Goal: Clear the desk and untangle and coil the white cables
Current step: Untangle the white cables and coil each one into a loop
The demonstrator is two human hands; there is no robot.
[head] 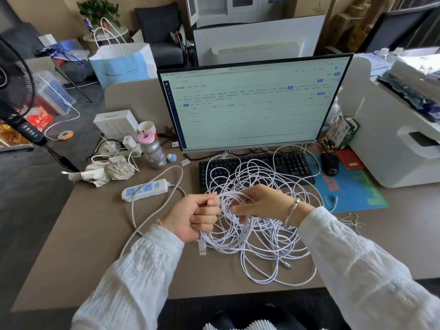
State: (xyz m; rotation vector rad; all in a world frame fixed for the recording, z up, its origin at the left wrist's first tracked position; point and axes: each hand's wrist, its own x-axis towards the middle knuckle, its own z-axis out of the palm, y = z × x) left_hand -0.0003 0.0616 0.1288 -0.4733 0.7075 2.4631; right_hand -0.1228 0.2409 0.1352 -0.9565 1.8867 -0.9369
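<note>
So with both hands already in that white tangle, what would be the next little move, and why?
Probably the right hand should draw one more loop out of the white cables and lay it into the bundle the left hand grips. The USB plug hangs below that fist, but most cable is loose over the desk and keyboard.

The monitor (pixel 256 103) text is too blurred to read. The white cables (pixel 259 236) cover part of the keyboard (pixel 289 164). The fan (pixel 14 91) is cropped at the left edge.
</note>
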